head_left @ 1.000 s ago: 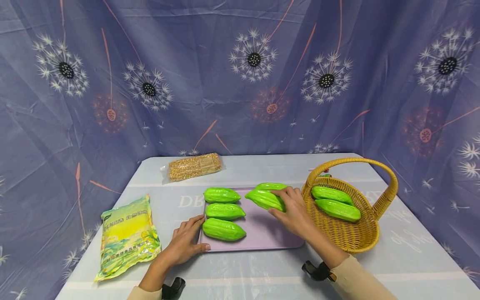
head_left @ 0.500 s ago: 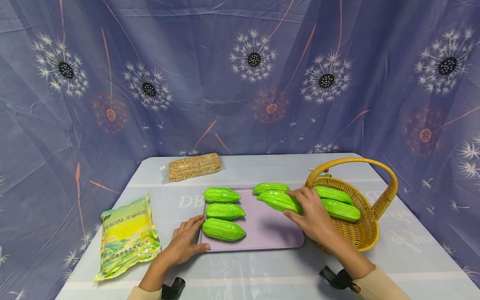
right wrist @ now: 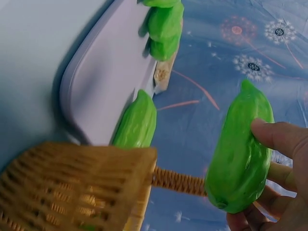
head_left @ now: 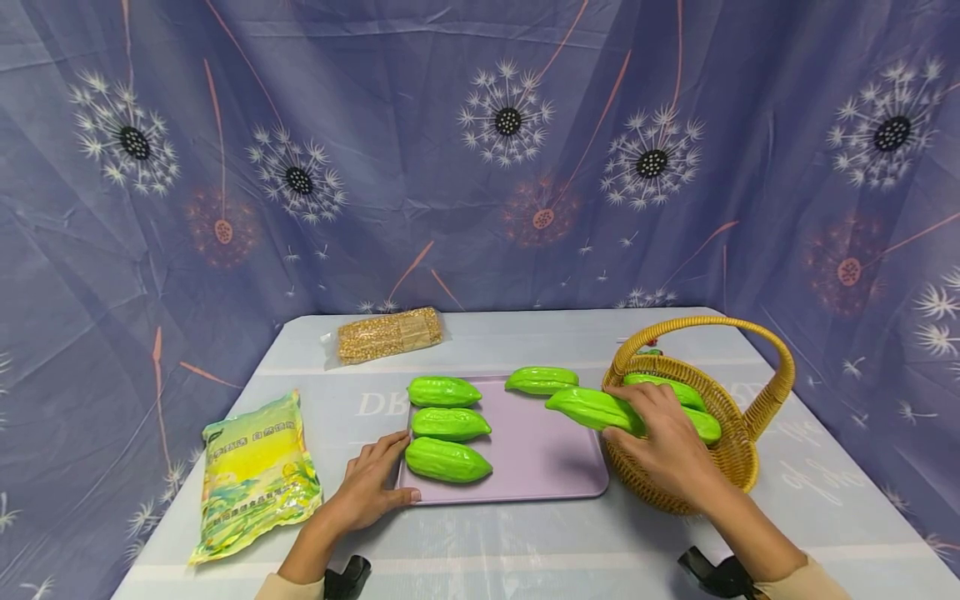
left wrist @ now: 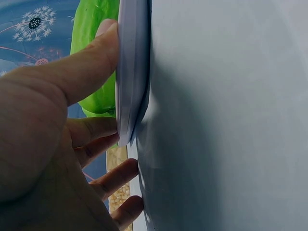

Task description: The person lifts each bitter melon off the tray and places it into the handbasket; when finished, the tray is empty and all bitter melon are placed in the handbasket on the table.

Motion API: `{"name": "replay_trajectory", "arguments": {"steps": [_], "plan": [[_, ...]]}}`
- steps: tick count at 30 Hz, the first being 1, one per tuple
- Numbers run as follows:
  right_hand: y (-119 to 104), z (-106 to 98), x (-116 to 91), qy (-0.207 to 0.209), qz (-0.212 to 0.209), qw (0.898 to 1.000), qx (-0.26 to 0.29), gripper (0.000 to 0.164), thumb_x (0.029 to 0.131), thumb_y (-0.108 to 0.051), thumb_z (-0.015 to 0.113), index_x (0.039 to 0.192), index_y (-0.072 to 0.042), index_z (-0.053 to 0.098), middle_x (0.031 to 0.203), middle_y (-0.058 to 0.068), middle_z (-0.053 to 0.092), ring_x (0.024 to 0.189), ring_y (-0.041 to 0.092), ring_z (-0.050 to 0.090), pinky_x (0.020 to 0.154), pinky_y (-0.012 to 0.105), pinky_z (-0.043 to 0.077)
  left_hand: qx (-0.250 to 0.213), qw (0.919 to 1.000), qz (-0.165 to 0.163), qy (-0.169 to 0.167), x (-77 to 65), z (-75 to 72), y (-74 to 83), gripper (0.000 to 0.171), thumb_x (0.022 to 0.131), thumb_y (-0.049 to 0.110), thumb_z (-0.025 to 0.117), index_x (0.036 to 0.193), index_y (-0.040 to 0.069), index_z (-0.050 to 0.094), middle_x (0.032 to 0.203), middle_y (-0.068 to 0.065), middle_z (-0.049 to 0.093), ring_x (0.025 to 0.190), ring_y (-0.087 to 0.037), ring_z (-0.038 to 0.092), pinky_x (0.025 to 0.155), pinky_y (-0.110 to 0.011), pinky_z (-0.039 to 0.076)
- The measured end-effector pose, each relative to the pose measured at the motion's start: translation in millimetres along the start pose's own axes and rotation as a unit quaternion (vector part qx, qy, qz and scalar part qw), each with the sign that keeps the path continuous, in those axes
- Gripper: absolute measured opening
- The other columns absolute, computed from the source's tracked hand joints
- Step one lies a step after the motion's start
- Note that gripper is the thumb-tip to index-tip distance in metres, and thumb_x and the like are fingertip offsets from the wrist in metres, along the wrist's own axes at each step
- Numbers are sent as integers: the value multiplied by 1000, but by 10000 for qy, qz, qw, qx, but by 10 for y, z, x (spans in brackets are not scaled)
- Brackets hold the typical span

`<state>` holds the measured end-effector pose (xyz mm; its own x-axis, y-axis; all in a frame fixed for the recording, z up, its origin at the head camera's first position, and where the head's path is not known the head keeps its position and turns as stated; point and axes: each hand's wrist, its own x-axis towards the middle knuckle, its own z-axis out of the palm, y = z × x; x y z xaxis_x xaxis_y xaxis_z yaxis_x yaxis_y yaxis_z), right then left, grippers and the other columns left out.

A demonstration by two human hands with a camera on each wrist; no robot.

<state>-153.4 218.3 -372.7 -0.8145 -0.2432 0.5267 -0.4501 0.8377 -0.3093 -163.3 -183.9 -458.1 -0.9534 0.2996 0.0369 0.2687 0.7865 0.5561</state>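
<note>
My right hand [head_left: 670, 435] grips a green, ridged bitter melon [head_left: 588, 407] above the left rim of the wicker basket [head_left: 656, 490]. In the right wrist view, the thumb lies on one side of the held melon [right wrist: 240, 149] and the fingers reach behind it. Inside the basket lie two more melons, partly hidden by the hand. At the lilac tray [head_left: 536, 454], my left hand [head_left: 367, 485] rests around the near left corner, thumb and fingertips touching its edge. Three bitter melons [head_left: 448, 460] line the tray's left side, and a single one [head_left: 542, 380] lies at its back right.
A yellow-green printed bag [head_left: 258, 479] lies left of the tray. Toward the back left is a clear pack of golden kernels [head_left: 390, 335]. The basket's tall handle [head_left: 701, 322] arches over its opening. A dandelion-patterned cloth [head_left: 420, 167] hangs behind and beside the table.
My right hand has carried the bitter melon rightward from over the tray to the basket's left rim, uncovering the melon at the tray's back right. The left hand has stayed at the tray corner.
</note>
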Motion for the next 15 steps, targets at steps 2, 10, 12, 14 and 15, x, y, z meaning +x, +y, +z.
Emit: {"name": "replay_trajectory", "arguments": {"steps": [2,10,12,14,15], "plan": [[35,-38,-25,4,-19,10000,-44,51,73,-17,80,121,-11,62,113,5,61,93,13,41,71,28,32,-8,10000,3,-3,3,2,-2,84,75,41,76,143,7,40,149,-5,37,129,-30,37,93,-50,29],[188,-164,-132,82,-68,9997,-231,52,71,-15,81,119,-11,62,113,7,63,96,14,44,73,28,35,-17,10000,20,-14,6,4,1,84,75,40,75,143,6,40,149,-5,37,128,-29,37,93,-49,29],[229,-188,-154,109,-68,9995,-271,53,70,-14,81,119,-11,62,113,7,63,98,15,46,75,27,35,-11,10000,18,-10,7,5,0,84,75,40,76,143,6,40,149,-5,37,128,-29,37,93,-49,29],[269,-209,-178,105,-42,9995,-311,53,69,-14,81,118,-10,62,112,8,64,98,16,46,76,27,34,-2,10000,18,-11,7,5,-1,84,75,41,75,143,6,40,149,-5,37,128,-29,37,93,-49,29],[289,-219,-192,99,-15,9994,-333,53,69,-15,81,118,-10,62,111,8,64,97,16,47,76,27,34,1,10000,17,-14,7,5,-1,84,75,41,75,143,6,40,149,-5,37,128,-29,37,93,-49,29]]}}
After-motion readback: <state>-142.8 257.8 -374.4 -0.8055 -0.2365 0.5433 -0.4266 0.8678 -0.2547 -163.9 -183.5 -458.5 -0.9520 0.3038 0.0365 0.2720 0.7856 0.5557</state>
